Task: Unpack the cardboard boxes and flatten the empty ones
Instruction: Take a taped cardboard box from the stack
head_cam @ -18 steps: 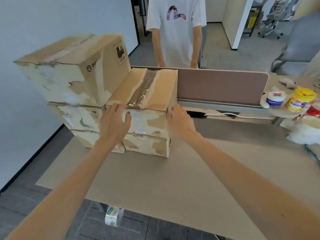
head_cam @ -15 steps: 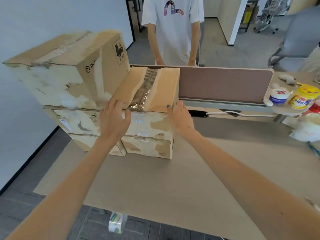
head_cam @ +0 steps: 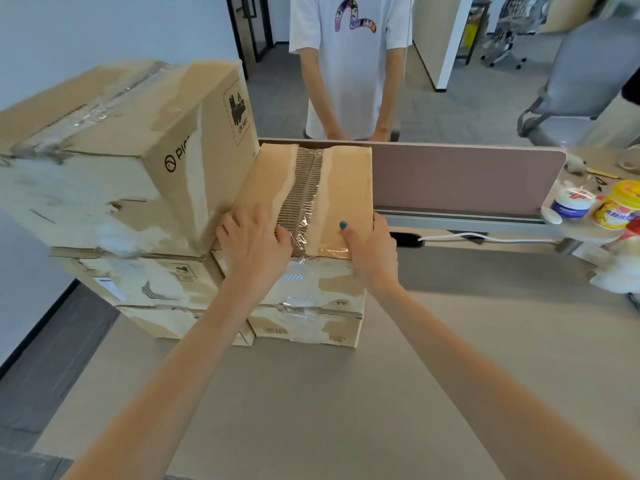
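Note:
Several worn, taped cardboard boxes are stacked at the far left of the table [head_cam: 346,393]. A small box [head_cam: 343,181] with a torn strip along its top seam sits on two flatter boxes [head_cam: 311,292]. My left hand [head_cam: 254,240] lies on its left top flap, fingers bent, thumb at the seam. At the box's front right corner my right hand [head_cam: 375,247] grips it, thumb on top and fingers round the side. A larger box [head_cam: 121,150] stands on the stack to the left, touching the small one.
A person in a white T-shirt [head_cam: 349,64] stands behind the brown desk divider [head_cam: 467,178]. Jars [head_cam: 571,202] and clutter sit at the right edge, with a white cable [head_cam: 485,237] under the divider. A grey chair [head_cam: 588,81] stands far right.
Both hands have slid up from the small box's front face to its top edge. The left one now lies on the top flap and the right thumb has hooked over the corner.

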`<action>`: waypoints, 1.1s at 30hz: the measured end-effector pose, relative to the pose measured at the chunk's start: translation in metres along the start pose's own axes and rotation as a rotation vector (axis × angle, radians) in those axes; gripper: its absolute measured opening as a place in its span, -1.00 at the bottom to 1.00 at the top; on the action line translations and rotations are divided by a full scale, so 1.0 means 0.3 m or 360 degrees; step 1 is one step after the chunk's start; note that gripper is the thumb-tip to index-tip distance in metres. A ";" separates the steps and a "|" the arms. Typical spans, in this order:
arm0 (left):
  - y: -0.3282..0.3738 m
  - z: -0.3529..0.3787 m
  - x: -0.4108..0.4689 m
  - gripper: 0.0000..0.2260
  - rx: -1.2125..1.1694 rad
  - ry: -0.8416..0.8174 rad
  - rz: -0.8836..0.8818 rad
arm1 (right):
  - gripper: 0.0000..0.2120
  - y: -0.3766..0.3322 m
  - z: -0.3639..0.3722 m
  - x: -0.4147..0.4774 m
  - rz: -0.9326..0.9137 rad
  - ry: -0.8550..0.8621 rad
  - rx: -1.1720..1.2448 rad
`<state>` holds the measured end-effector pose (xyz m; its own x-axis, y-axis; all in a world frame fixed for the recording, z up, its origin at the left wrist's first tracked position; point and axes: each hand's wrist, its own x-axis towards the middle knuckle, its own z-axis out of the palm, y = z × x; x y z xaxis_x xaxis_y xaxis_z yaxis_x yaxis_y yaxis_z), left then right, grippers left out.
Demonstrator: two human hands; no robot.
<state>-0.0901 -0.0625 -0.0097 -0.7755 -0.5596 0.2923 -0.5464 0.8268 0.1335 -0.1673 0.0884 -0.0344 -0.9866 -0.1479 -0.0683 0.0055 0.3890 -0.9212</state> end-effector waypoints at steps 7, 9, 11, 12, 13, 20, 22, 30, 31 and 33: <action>-0.022 -0.048 0.011 -0.58 -0.0213 -0.0188 -0.0114 | -0.69 0.012 -0.082 0.063 -0.0121 -0.0073 -0.0001; -0.026 -0.059 0.005 -0.48 -0.0396 -0.0379 -0.0204 | -0.66 0.011 -0.108 0.074 -0.0142 -0.0097 -0.0006; -0.042 -0.059 0.006 -0.36 -0.0602 -0.0486 -0.0275 | -0.58 0.008 -0.119 0.079 -0.0112 -0.0118 0.0048; -0.053 -0.056 0.013 -0.30 -0.0732 -0.0494 -0.0329 | -0.55 0.005 -0.122 0.078 -0.0069 -0.0147 0.0115; -0.065 -0.054 0.022 -0.26 -0.0882 -0.0504 -0.0397 | -0.54 0.003 -0.123 0.077 -0.0002 -0.0195 0.0207; -0.076 -0.024 0.034 -0.47 -0.1765 -0.0497 -0.0787 | -0.50 0.016 -0.149 0.067 0.0195 -0.0643 0.0728; -0.074 -0.022 0.033 -0.45 -0.1801 -0.0467 -0.0815 | -0.42 0.019 -0.153 0.062 0.0168 -0.0686 0.0759; -0.052 -0.062 0.009 -0.45 -0.1734 -0.0400 -0.0692 | -0.37 0.057 -0.223 -0.009 0.0120 -0.0671 0.0892; -0.037 -0.072 -0.004 -0.44 -0.1737 -0.0387 -0.0684 | -0.37 0.060 -0.245 -0.018 0.0106 -0.0667 0.0906; 0.000 -0.096 -0.034 -0.38 -0.1753 -0.0365 -0.0663 | -0.39 0.064 -0.296 -0.033 0.0064 -0.0669 0.0919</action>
<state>-0.0730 -0.0549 0.0147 -0.7028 -0.7001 -0.1262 -0.2910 0.1211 0.9490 -0.1718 0.1782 -0.0174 -0.8383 -0.5267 -0.1409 0.2404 -0.1250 -0.9626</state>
